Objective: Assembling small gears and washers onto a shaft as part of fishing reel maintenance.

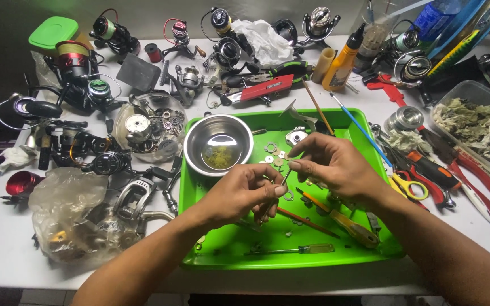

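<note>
Both my hands work over a bright green tray (pixel 364 249) on a white table. My left hand (pixel 242 192) pinches a thin metal shaft (pixel 281 187) near its lower end. Above it, my right hand (pixel 327 161) has its fingertips closed on the shaft's upper end. Several small washers and gears (pixel 271 152) lie on the tray just beyond my fingers. A steel bowl (pixel 218 143) with yellowish liquid sits in the tray's far left corner. Screwdrivers (pixel 344 224) lie under my right wrist.
Many fishing reels (pixel 89 85) and reel parts crowd the table's left and back. A clear dish of small parts (pixel 151 124) stands left of the bowl. Pliers and scissors (pixel 426 170) lie right of the tray, with a container of rags (pixel 477 122) and an orange bottle (pixel 341 62) behind.
</note>
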